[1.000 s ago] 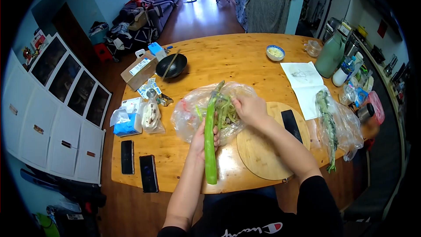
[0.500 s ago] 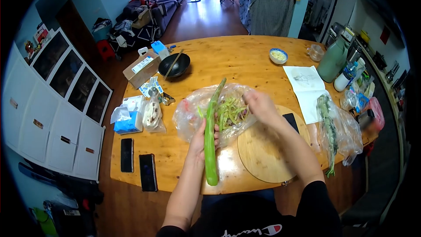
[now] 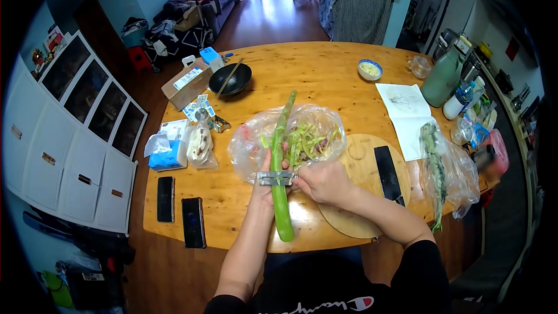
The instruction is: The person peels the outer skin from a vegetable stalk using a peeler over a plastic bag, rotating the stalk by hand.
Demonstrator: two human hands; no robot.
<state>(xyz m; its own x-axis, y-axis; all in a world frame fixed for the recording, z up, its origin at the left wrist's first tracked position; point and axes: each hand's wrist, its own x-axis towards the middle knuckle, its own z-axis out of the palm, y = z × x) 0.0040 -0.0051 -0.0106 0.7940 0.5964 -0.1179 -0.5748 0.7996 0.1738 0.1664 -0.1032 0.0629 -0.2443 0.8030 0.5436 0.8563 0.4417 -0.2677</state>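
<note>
A long green celtuce stem [image 3: 281, 200] stands nearly lengthwise in front of me, its narrow tip pointing away. My left hand [image 3: 266, 189] is wrapped round it from behind and partly hidden by it. In my closed right hand [image 3: 325, 181] is the handle of a metal peeler [image 3: 275, 178], whose head lies across the middle of the stem. Beyond the hands, green peelings [image 3: 308, 142] lie on a spread clear plastic bag [image 3: 247, 136]. A round wooden cutting board [image 3: 349, 212] is under my right forearm, with a dark-bladed knife [image 3: 386, 171] on it.
A black wok [image 3: 238, 81], a cardboard box [image 3: 185, 86] and a tissue pack [image 3: 168, 157] stand at the left. Two phones [image 3: 193, 224] lie near the front-left edge. To the right are a paper sheet [image 3: 401, 113], leafy greens [image 3: 433, 157], a green jug [image 3: 442, 81] and a bowl [image 3: 370, 71].
My right hand has come down and left from above the peelings, bringing the peeler onto the stem. The knife on the board now shows more fully. The left hand keeps its hold.
</note>
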